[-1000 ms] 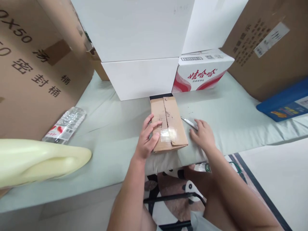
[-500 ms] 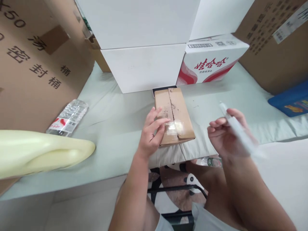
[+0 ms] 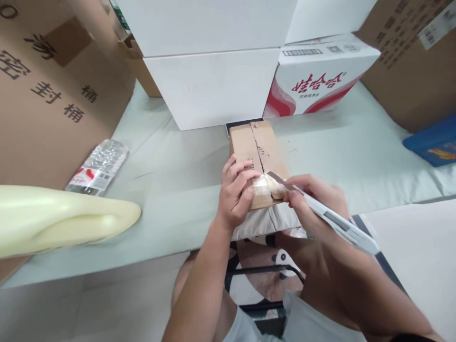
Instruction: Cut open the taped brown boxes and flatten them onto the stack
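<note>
A small brown cardboard box (image 3: 245,140) lies on the cloth-covered table, with a torn seam along its top and clear tape (image 3: 261,184) across the near end. My left hand (image 3: 235,192) holds the box at its left side, fingers bent over the top and their tips close to the tape. In my right hand (image 3: 317,197) is a white utility knife (image 3: 344,225), gripped near its front. Its bare blade points left over the tape, by the seam; whether it touches the box I cannot tell.
Behind the box stand white cartons (image 3: 213,90) and a red-and-white water carton (image 3: 313,88). A dark flat device (image 3: 231,128) sits against the box's far end. Left are a plastic-wrapped bottle pack (image 3: 99,166) and a pale yellow inflated object (image 3: 71,218); right, a blue package (image 3: 432,145).
My right hand has moved left to the box and turned the knife so its blade points at the tape. The left hand has shifted slightly right along the box.
</note>
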`<control>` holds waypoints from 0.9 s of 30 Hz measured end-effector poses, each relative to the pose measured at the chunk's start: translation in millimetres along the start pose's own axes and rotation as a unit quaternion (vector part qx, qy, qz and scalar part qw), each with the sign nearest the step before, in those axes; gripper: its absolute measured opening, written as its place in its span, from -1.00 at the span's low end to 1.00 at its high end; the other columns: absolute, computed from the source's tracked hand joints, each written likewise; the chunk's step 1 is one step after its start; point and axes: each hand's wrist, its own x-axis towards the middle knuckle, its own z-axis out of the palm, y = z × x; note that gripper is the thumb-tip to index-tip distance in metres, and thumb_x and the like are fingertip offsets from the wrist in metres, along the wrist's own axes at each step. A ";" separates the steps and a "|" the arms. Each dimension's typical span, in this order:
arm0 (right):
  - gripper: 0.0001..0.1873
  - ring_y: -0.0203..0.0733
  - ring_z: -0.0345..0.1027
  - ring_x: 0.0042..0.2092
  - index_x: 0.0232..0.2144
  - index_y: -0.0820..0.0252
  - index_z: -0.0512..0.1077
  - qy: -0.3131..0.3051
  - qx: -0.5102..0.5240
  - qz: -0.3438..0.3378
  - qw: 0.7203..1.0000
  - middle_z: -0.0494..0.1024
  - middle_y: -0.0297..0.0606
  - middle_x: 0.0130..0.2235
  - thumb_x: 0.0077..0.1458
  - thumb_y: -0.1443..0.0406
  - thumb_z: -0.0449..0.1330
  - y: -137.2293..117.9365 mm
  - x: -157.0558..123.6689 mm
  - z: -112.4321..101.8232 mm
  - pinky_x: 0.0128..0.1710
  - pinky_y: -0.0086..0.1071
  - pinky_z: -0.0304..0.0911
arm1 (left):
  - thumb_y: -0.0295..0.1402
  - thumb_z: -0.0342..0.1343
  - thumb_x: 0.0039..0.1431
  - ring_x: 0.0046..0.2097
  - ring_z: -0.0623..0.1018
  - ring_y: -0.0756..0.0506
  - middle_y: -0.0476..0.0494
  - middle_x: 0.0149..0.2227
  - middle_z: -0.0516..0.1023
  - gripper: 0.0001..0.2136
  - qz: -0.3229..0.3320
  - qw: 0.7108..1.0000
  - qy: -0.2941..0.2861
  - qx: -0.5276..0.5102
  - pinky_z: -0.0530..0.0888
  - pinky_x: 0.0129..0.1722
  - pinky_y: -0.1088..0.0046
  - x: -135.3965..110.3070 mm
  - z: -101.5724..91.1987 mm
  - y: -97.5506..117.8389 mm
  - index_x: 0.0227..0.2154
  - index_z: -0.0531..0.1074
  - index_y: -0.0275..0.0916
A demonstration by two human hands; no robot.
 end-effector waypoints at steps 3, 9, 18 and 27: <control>-0.91 -0.32 0.40 -0.54 -0.27 0.11 0.48 -0.010 -0.020 0.017 1.000 0.59 -0.40 -0.50 0.14 0.28 0.20 0.6 0.9 1.3 -0.51 -0.47 0.24 | -0.23 -0.12 0.42 0.19 0.52 -0.20 -0.20 0.03 0.52 -0.70 -0.004 1.000 0.000 0.001 0.17 0.47 -0.05 -0.3 -0.5 -0.3 -0.05 0.48 -0.16; -0.90 -0.32 0.36 -0.57 -0.37 0.12 0.43 -0.001 -0.042 0.020 0.999 0.54 -0.39 -0.54 0.13 0.22 0.19 -4.7 1.0 4.3 -0.54 -0.47 0.20 | -0.22 -0.13 0.42 0.19 0.52 -0.21 -0.20 0.03 0.52 -0.70 -0.005 1.000 0.007 -0.005 0.17 0.47 -0.05 -0.5 1.2 0.2 -0.05 0.47 -0.16; -0.89 -0.38 0.21 -0.63 -0.42 0.11 0.43 -0.017 -0.062 -0.017 0.998 0.46 -0.43 -0.60 0.10 0.24 0.15 -12.0 7.3 6.1 -0.57 -0.48 0.11 | -0.25 -0.18 0.39 0.19 0.52 -0.23 -0.17 0.04 0.53 -0.68 -0.021 1.000 0.007 0.005 0.11 0.49 -0.04 -1.2 2.6 1.1 -0.07 0.47 -0.14; -0.88 -0.37 0.25 -0.62 -0.46 0.14 0.43 -0.035 -0.008 0.009 0.999 0.43 -0.43 -0.63 0.08 0.31 0.13 -18.4 2.5 -4.1 -0.60 -0.49 0.11 | -0.33 -0.16 0.35 0.18 0.53 -0.20 -0.19 0.04 0.56 -0.69 -0.025 0.999 0.020 0.012 0.18 0.48 0.00 0.1 3.9 4.8 -0.11 0.51 -0.18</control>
